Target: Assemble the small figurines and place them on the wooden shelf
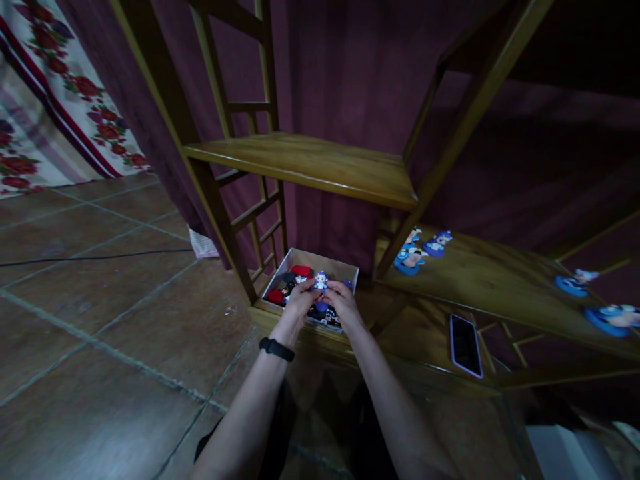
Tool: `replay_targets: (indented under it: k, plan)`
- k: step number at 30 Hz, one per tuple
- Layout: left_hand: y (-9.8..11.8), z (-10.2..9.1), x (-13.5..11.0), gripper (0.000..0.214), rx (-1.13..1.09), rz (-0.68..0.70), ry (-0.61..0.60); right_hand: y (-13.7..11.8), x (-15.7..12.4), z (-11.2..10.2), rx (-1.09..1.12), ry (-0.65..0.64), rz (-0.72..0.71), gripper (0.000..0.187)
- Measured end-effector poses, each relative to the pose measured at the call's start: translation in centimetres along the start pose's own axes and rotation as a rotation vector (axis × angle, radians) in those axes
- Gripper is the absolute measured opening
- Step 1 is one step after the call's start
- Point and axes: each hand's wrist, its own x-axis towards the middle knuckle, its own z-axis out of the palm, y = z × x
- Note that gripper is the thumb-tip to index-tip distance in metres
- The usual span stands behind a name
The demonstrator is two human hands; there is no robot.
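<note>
Between my two hands is a small white and purple figurine [321, 281], upright, held above an open cardboard box [335, 264]. My left hand [301, 300] closes on its left side, and a black band circles that wrist. From the other side, the fingers of my right hand [340, 300] pinch the same figurine. Several more figurines lie in the box, some on red bases [301, 271] and some dark ones [330, 317] near the front. My hands cover part of the box's contents.
The box sits on the bottom board of a wooden shelf unit [305, 163]. To the right, a purple figurine [438, 243] and several blue-based figurines [410, 260] stand on another shelf board. A phone [465, 345] lies on the lower board. A black cable [100, 257] crosses the tiled floor.
</note>
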Motion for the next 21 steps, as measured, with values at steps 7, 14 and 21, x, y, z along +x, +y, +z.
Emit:
replay_targets:
  k: [7, 14, 21]
  plan:
    - [-0.9, -0.9, -2.0, 0.042, 0.086, 0.119, 0.017, 0.3, -2.2, 0.7, 0.052, -0.003, 0.007, 0.026]
    - [-1.6, -1.0, -4.6, 0.044, 0.115, 0.143, -0.026, -0.4, -6.1, -0.8, 0.092, -0.043, -0.009, 0.03]
    - [-3.6, -1.7, -10.4, 0.047, 0.133, 0.125, -0.111, 1.1, -12.6, -3.4, 0.155, -0.029, -0.061, 0.029]
